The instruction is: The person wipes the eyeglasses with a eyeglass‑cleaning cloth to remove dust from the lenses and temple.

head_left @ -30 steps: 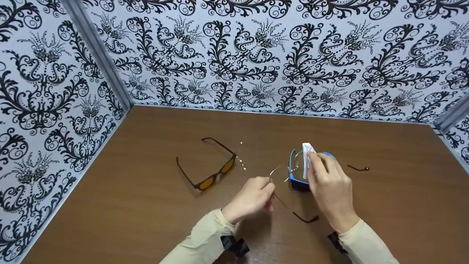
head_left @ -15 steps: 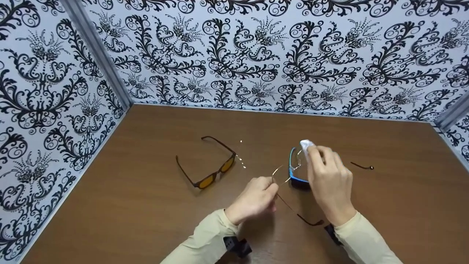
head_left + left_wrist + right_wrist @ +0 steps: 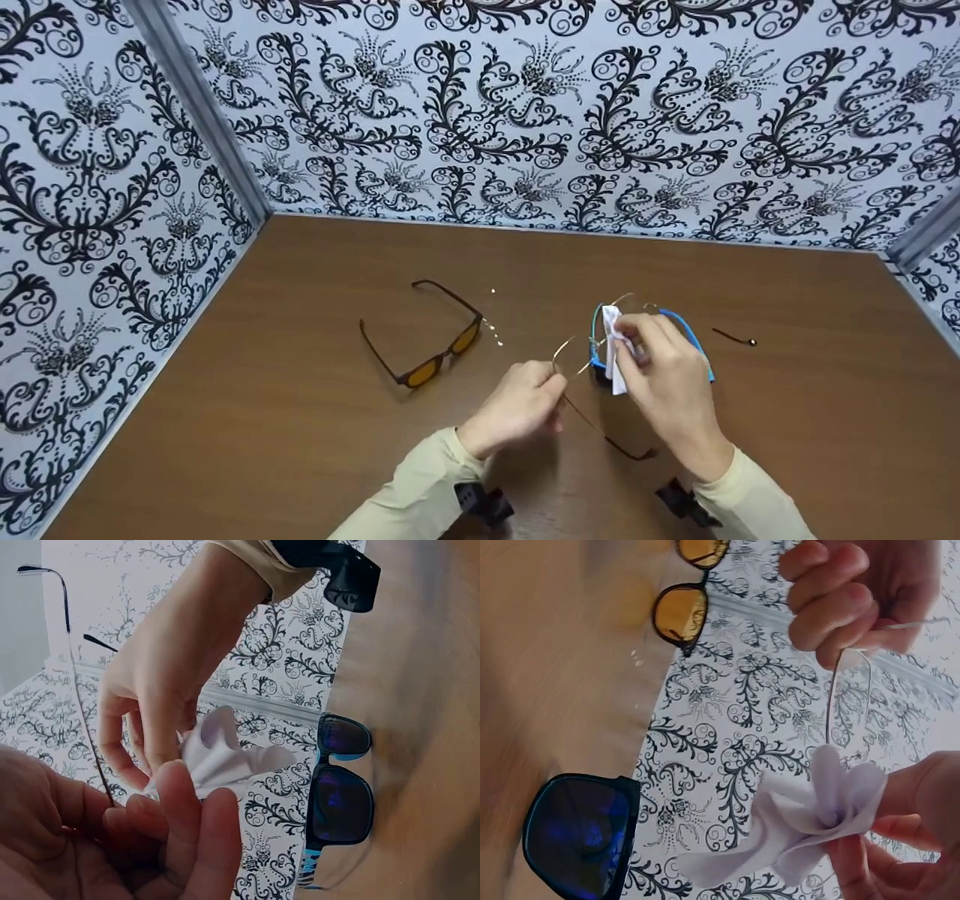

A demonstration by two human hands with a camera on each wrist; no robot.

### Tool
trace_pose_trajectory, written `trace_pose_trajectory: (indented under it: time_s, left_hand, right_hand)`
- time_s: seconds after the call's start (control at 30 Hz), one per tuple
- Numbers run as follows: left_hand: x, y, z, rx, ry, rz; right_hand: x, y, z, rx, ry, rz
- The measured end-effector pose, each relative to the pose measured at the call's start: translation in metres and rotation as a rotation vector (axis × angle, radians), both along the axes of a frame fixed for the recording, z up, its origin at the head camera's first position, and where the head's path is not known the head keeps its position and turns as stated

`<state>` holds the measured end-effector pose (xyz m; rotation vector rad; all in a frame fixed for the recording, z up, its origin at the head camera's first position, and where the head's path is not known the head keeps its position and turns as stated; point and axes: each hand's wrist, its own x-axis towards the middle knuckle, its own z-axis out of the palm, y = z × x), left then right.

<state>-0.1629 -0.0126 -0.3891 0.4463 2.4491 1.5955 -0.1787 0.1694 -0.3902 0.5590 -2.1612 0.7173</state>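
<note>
Lower and nearer the left hand [image 3: 516, 405] than half a second earlier, the cloth [image 3: 613, 349] on my head feed was pinched by the right hand [image 3: 670, 375]; the wire glasses [image 3: 619, 448] were held in the left, orange glasses [image 3: 466, 337] lying farther left. Through the left wrist feed I saw curled left fingers [image 3: 214, 840] beside the cloth and sunglasses [image 3: 343, 804] on the table [image 3: 424, 705]. My right wrist feed showed left fingers pressed together, pinching the wire glasses, whose rim ran down to the cloth
</note>
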Motion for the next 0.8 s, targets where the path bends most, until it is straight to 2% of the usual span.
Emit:
trace_pose_trajectory:
  time_s: [0.17, 0.3, 0.43, 0.7, 0.8]
  left_hand:
    - [0.001, 0.001, 0.003, -0.028, 0.032, -0.013]
    - [0.001, 0.002, 0.003, -0.019, 0.041, -0.006]
    - [0.001, 0.000, 0.002, 0.003, 0.032, 0.011]
    - [0.000, -0.002, 0.002, 0.003, 0.022, 0.006]
    - [0.000, -0.002, 0.003, -0.014, 0.031, -0.006]
  right_hand:
    - [-0.006, 0.000, 0.003, -0.007, 0.049, -0.009]
    - [-0.013, 0.003, 0.004, 0.067, 0.131, -0.102]
    - [-0.012, 0.005, 0.004, 0.136, 0.150, -0.167]
    - [-0.002, -0.003, 0.004, 0.084, 0.085, -0.045]
    - [-0.003, -0.004, 0.006, 0.064, 0.100, -0.039]
